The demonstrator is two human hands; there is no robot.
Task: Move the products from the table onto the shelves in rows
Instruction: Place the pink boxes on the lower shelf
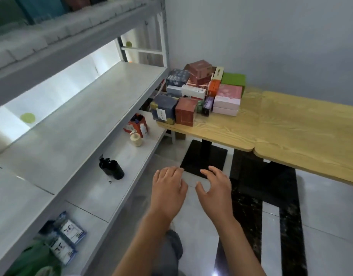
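Left hand [168,188] and right hand [215,188] side by side over floor, fingers spread, loosely bent, holding nothing. Product boxes [201,92] piled on far corner of tabletop [281,124], well beyond both hands, beside white shelf [76,124].

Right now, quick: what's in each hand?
Left hand: open, fingers relaxed, holding nothing.
Right hand: open, fingers spread, holding nothing.

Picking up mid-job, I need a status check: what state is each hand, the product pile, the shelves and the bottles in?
left hand: open, empty
right hand: open, empty
product boxes: piled on table
middle shelf: bare
black bottle: lying on lower shelf
beige bottle: upright
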